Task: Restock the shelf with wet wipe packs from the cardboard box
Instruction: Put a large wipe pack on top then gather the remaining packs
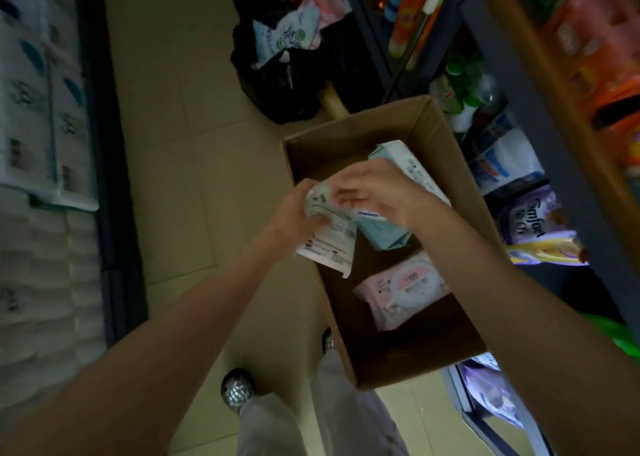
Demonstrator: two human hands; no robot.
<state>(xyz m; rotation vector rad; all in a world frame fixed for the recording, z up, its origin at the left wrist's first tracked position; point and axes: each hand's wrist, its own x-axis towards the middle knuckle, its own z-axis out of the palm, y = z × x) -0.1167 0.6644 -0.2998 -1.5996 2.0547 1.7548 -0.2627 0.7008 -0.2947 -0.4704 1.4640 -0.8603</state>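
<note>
Above the open cardboard box [349, 143], which stands on the tiled floor [180, 143] beside the shelf [540, 116], both hands meet over a bundle of wet wipe packs. The left hand [294, 213] has its fingers curled around a white pack [329, 244], which hangs over the left rim of the box with its printed label turned up. The right hand [377, 192] comes from the other side; its fingers are bent and lie on top of the packs, and its palm covers a light blue pack [381, 233] that touches the white one. The picture is blurred at the fingertips, so I cannot tell exactly which pack each finger presses, but the right hand is grasping, not released.

Behind the right hand another light blue pack [412, 168] leans against the right wall of the box. Lower in the box, near the person, a pink pack [401, 289] lies flat on the bottom, apart from the hands.

On the shelf at the right stand bottles, pouches and a purple bag [526, 220]. At the far end of the aisle a black bag [277, 84] holds more packs. Two shoes [237, 389] are seen below the arms.
</note>
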